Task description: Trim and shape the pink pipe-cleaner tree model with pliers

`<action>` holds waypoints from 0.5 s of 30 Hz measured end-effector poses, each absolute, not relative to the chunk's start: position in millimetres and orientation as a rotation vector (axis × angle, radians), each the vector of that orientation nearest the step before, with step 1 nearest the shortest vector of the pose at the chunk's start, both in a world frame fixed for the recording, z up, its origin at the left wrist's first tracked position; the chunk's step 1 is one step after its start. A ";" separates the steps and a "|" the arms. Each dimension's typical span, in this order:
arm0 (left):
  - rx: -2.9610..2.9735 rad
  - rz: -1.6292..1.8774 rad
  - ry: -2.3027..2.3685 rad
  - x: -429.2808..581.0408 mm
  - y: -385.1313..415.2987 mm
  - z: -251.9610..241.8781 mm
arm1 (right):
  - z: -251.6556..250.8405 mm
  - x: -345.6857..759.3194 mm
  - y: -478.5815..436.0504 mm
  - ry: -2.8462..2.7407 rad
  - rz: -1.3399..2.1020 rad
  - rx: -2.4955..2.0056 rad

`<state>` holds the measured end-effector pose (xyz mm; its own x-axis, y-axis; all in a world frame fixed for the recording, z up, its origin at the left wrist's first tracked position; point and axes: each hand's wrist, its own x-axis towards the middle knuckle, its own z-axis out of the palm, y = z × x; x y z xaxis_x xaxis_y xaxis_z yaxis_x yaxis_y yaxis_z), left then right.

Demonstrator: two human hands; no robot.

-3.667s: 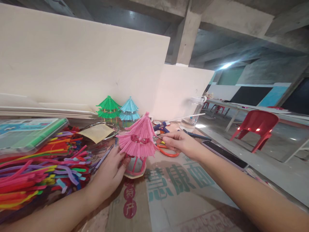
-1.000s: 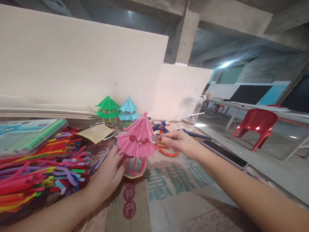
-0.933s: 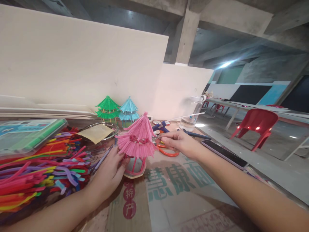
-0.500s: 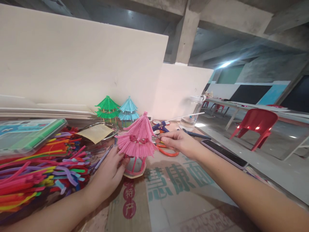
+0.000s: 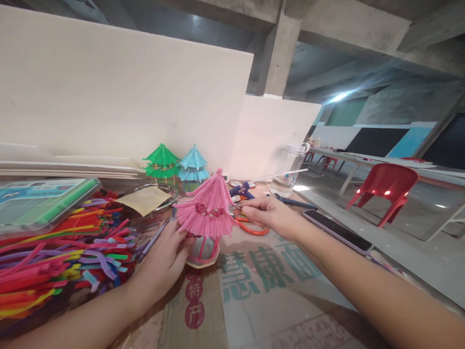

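A pink two-tiered model pavilion point(image 5: 207, 213), its roofs covered in fuzzy pipe cleaner strips, stands upright on a pale many-sided base in front of me. Fingers of my left hand point(image 5: 169, 252) close around its left side, below the lower roof. On the other side my right hand point(image 5: 271, 213) is pinched at the edge of the roof. Something small and thin shows at its fingertips, too small to name. Orange-handled scissors point(image 5: 254, 230) lie under that hand, partly hidden.
Loose pipe cleaners point(image 5: 65, 261) and a plastic case point(image 5: 43, 203) fill the left. Green point(image 5: 162, 160) and blue point(image 5: 193, 165) pavilions stand behind. A glue gun point(image 5: 244, 190), a water jug point(image 5: 288, 169) and a phone point(image 5: 337, 230) are rightward; printed cardboard point(image 5: 276, 300) covers the table.
Almost nothing differs. The pink roof's right edge has shifted very slightly beside my right fingertips; both hands keep their places.
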<state>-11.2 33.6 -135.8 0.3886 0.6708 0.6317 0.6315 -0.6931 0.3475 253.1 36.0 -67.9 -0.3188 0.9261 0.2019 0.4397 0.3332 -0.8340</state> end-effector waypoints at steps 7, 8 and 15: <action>2.583 1.242 1.172 -10.6 33.0 -136.5 | -69.4 251.0 36.1 -1.898 0.885 -1.166; 2.584 1.240 1.176 -10.6 33.1 -136.5 | -69.0 251.0 36.1 -1.896 0.884 -1.171; 2.596 1.255 1.179 -10.4 33.8 -136.4 | -65.3 253.7 34.7 -1.914 0.956 -1.199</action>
